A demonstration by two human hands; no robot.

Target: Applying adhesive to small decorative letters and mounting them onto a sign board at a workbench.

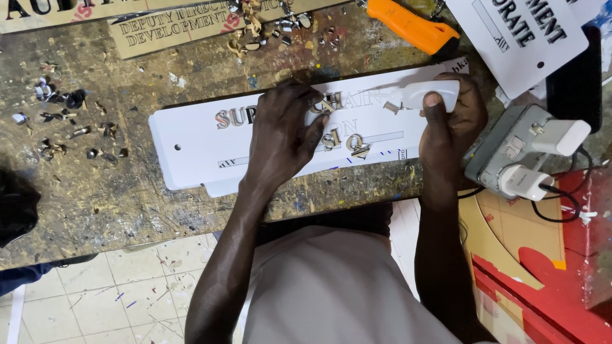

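A long white sign plate [191, 146] with raised metallic letters lies across the worn wooden workbench [95, 197]. My left hand [284, 130] presses flat on the middle of the plate, its fingers spread over the letters. My right hand [449, 124] grips a white utility knife [424, 94], its tip touching the plate near the upper row of letters. Loose metallic letter pieces [349, 141] sit on the lower row between my hands.
An orange utility knife [411, 25] lies at the bench's far edge. A grey socket box with white plugs [523, 153] sits right of my right hand. Other signs [516, 38] lie at the back. Scraps [70, 121] litter the left. Red board [548, 286] lower right.
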